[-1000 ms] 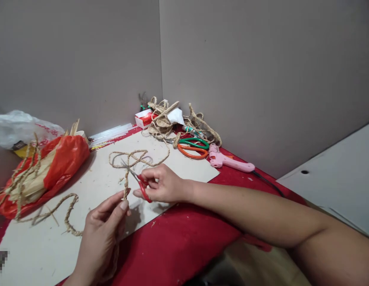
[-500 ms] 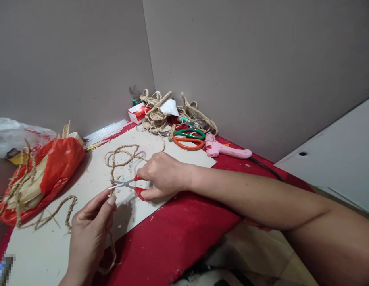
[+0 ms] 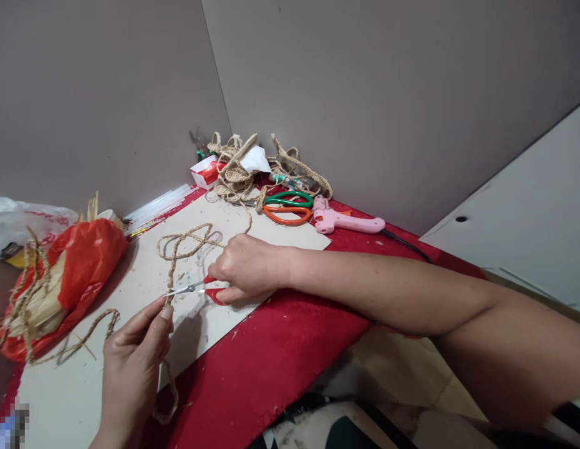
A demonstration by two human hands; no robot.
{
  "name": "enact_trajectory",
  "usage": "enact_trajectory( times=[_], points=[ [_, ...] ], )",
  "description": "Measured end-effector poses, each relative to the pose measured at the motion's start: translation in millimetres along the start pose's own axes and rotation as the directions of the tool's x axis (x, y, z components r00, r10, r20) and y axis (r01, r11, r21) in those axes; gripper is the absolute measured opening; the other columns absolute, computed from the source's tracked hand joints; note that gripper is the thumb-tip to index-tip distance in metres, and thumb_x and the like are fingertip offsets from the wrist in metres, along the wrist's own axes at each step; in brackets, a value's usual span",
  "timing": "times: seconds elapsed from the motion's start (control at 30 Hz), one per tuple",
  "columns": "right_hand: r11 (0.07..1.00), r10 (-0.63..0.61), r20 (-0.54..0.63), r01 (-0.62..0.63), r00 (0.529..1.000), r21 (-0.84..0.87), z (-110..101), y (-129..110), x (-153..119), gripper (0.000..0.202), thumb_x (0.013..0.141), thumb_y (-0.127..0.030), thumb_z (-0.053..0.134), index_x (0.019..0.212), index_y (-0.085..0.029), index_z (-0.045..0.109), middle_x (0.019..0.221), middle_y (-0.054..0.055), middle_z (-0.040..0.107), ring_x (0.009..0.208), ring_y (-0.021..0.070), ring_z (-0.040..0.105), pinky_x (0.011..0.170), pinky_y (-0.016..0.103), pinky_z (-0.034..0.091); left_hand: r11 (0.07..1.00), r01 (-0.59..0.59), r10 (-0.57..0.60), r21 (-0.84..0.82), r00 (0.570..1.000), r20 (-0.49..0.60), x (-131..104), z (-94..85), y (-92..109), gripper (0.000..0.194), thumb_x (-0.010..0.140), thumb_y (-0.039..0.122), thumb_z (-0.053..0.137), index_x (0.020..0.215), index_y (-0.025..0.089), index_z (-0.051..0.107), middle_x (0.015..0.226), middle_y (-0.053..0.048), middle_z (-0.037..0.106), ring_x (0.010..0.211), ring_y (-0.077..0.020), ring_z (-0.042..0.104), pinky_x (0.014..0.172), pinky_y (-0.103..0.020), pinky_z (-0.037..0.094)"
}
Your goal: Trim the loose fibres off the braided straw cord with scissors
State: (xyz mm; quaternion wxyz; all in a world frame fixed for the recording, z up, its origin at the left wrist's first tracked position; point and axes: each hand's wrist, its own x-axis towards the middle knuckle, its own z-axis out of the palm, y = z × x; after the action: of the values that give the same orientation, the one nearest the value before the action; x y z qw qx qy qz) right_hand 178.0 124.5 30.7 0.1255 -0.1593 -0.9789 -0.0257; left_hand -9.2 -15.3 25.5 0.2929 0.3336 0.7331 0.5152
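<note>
My left hand [image 3: 138, 349] pinches a braided straw cord [image 3: 172, 267] between thumb and forefinger, low on the pale board [image 3: 224, 312]. Past my fingers the cord loops on the board, and its other part hangs down in front of the red cloth. My right hand [image 3: 241, 268] is closed round the red handles of small scissors [image 3: 191, 288]. Their blades reach the cord just above my left fingertips and have drawn nearly together there. Whether the cord is cut through cannot be made out.
At left lies a red plastic bag [image 3: 96, 249] with straw strips. Toward the corner are a heap of braided cord [image 3: 236, 174], larger scissors with green and orange handles [image 3: 287, 215], a pink glue gun [image 3: 350, 221] and clear sticks [image 3: 159, 209]. Red cloth [image 3: 252, 349] covers the table.
The scissors' blades and handles have come closer together at the cord. My left hand keeps its pinch. The whole view has shifted slightly.
</note>
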Motion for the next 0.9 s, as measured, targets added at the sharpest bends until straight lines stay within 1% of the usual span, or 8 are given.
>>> enact_trajectory(
  times=[0.17, 0.3, 0.5, 0.63, 0.77, 0.9],
  points=[
    [1.0, -0.018, -0.009, 0.018, 1.0, -0.023, 1.6, -1.2, 0.5, 0.038, 0.086, -0.046, 0.047, 0.082, -0.015, 0.069, 0.069, 0.007, 0.069, 0.067, 0.0193, 0.062, 0.056, 0.027, 0.023, 0.991, 0.052, -0.05, -0.12, 0.999, 0.015, 0.9, 2.7, 2.2, 0.033, 0.062, 0.036, 0.081, 0.091, 0.021, 0.075, 0.056, 0.004, 0.055, 0.048, -0.0064, 0.043, 0.044, -0.017, 0.034],
    [0.999, -0.011, 0.012, 0.012, 1.0, -0.04, 2.8, -2.8, 1.6, 0.035, 0.085, -0.045, 0.051, 0.083, -0.016, 0.069, 0.069, 0.007, 0.069, 0.066, 0.019, 0.061, 0.058, 0.028, 0.026, 0.984, 0.074, -0.069, -0.165, 0.997, 0.034, 0.9, 5.3, 4.6, 0.03, 0.061, 0.032, 0.082, 0.087, 0.02, 0.074, 0.054, 0.005, 0.051, 0.046, -0.0047, 0.04, 0.043, -0.015, 0.032],
    [0.999, 0.008, 0.044, -0.006, 0.999, -0.04, 2.4, -4.0, 1.7, 0.032, 0.084, -0.042, 0.052, 0.082, -0.016, 0.069, 0.071, 0.007, 0.07, 0.066, 0.0193, 0.061, 0.058, 0.029, 0.026, 0.977, 0.109, -0.104, -0.181, 0.994, 0.039, 1.1, 7.7, 6.3, 0.03, 0.06, 0.033, 0.082, 0.086, 0.019, 0.073, 0.054, 0.005, 0.049, 0.045, -0.0046, 0.04, 0.042, -0.015, 0.03],
    [1.0, 0.018, 0.041, -0.018, 0.999, -0.004, 1.7, -5.5, 1.4, 0.037, 0.084, -0.046, 0.05, 0.082, -0.015, 0.071, 0.071, 0.009, 0.07, 0.066, 0.0184, 0.06, 0.059, 0.029, 0.028, 0.981, 0.096, -0.087, -0.166, 0.994, 0.06, 0.4, 9.0, 6.3, 0.027, 0.062, 0.031, 0.081, 0.084, 0.019, 0.073, 0.053, 0.005, 0.048, 0.045, -0.0044, 0.038, 0.042, -0.015, 0.029],
    [0.999, 0.027, 0.059, -0.028, 0.998, 0.027, 1.1, -5.7, 1.4, 0.038, 0.083, -0.046, 0.049, 0.081, -0.015, 0.071, 0.071, 0.009, 0.07, 0.064, 0.0179, 0.06, 0.056, 0.028, 0.024, 0.98, 0.107, -0.095, -0.166, 0.992, 0.081, 0.9, 10.5, 6.7, 0.025, 0.062, 0.03, 0.081, 0.082, 0.018, 0.072, 0.051, 0.005, 0.046, 0.044, -0.0046, 0.036, 0.041, -0.015, 0.027],
    [0.999, 0.032, 0.058, -0.034, 0.998, 0.03, 1.6, -4.9, 2.2, 0.036, 0.083, -0.045, 0.05, 0.08, -0.016, 0.071, 0.07, 0.008, 0.07, 0.063, 0.018, 0.06, 0.056, 0.028, 0.022, 0.977, 0.113, -0.101, -0.179, 0.992, 0.077, 2.7, 11.7, 5.9, 0.025, 0.061, 0.03, 0.081, 0.081, 0.017, 0.071, 0.052, 0.006, 0.045, 0.044, -0.0039, 0.033, 0.04, -0.015, 0.025]
  ],
)
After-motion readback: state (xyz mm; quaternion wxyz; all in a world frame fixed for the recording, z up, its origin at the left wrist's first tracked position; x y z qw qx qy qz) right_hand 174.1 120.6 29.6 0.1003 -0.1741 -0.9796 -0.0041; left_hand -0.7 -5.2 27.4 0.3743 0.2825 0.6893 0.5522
